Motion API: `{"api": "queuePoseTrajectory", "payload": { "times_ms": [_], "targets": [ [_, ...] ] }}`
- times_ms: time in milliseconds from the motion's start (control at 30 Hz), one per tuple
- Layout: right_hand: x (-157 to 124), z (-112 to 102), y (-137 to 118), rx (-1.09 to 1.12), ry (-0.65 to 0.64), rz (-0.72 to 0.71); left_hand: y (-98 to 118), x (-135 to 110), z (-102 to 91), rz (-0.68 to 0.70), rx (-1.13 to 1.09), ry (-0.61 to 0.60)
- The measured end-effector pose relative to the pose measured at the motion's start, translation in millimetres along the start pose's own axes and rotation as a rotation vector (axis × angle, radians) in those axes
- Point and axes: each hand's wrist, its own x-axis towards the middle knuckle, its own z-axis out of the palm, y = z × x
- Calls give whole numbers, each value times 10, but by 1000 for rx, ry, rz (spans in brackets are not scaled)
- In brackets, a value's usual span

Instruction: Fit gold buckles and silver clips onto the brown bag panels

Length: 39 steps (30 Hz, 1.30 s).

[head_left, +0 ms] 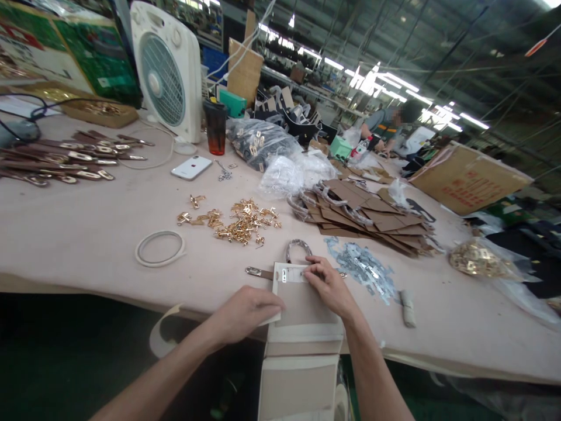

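Note:
A beige card panel [302, 304] lies over the table's near edge, with more folded panels hanging below it. My left hand [248, 313] is curled and presses down on the panel's left edge. My right hand [328, 286] pinches at the panel's top edge, where a small metal fitting [284, 275] sits. A brown strap with a metal end [258, 272] sticks out to the left under the panel. A looped handle [298, 248] lies just behind it.
Gold metal fittings [239, 222] and a white tape ring [160, 248] lie on the table [87, 234]. Silver pieces [363, 269], a stack of brown cards [372, 219], bagged parts, a phone [191, 167], cup and fan [166, 70] stand further back. Another person works far right.

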Motion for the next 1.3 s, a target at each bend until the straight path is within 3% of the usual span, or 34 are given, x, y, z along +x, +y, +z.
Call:
{"api": "queuePoseTrajectory", "payload": {
  "times_ms": [500,800,1033,1300],
  "targets": [
    [61,-57,5,13,-53,-61,8,17,-4,12,22,-13],
    [-12,-113,-112,162,-28,18,96,23,20,18,140,16],
    [84,202,-409,116,-83,-53,113,21,29,50,201,22],
    [164,419,-302,16,12,-82,98,11,17,64,163,25]
  ]
}}
